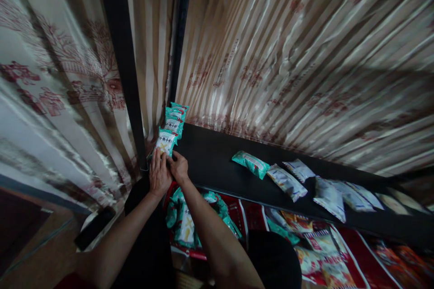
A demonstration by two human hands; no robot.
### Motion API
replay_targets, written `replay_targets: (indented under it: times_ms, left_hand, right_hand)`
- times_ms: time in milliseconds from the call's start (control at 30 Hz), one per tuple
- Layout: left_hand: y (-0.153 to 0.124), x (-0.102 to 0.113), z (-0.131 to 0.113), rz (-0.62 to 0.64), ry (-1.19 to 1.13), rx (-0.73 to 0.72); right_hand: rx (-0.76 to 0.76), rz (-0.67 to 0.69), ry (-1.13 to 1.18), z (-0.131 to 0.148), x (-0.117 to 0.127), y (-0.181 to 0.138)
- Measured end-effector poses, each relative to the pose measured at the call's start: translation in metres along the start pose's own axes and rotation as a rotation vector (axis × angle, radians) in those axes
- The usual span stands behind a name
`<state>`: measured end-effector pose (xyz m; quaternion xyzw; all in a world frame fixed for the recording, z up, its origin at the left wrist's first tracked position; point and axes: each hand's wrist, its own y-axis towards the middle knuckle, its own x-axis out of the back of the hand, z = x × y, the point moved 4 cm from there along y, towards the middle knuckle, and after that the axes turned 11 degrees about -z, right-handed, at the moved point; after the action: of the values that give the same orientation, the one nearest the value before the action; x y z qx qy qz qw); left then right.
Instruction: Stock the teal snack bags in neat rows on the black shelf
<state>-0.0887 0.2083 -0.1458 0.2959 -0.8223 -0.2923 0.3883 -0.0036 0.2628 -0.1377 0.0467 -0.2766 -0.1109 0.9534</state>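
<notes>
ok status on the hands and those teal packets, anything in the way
Left hand and right hand both on front teal packet, grip unclear. Packet row stands at shelf left end. Loose packets lie further right, apart.

Both bare forearms reach forward and converge; the left hand [159,174] shows its back, fingers stretched together, the right hand [179,168] just beside it, fingers curled
</notes>
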Motion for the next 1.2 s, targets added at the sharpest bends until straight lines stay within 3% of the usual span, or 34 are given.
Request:
replay_targets:
  times_ms: [500,633,800,1200]
  left_hand:
    - [0.001,-0.004,0.003,-0.016,0.059,0.056]
    - [0.005,-0.004,0.000,-0.048,0.027,0.052]
    - [0.017,-0.004,-0.002,-0.123,0.086,0.064]
    - [0.023,-0.024,0.011,-0.103,0.232,0.132]
  right_hand:
    - [0.014,0.010,-0.097,-0.002,0.001,0.007]
    - [0.008,-0.075,0.021,-0.006,0.005,0.015]
    - [0.020,-0.194,-0.015,-0.009,0.010,0.038]
    - [-0.044,-0.084,-0.121,-0.012,-0.010,0.072]
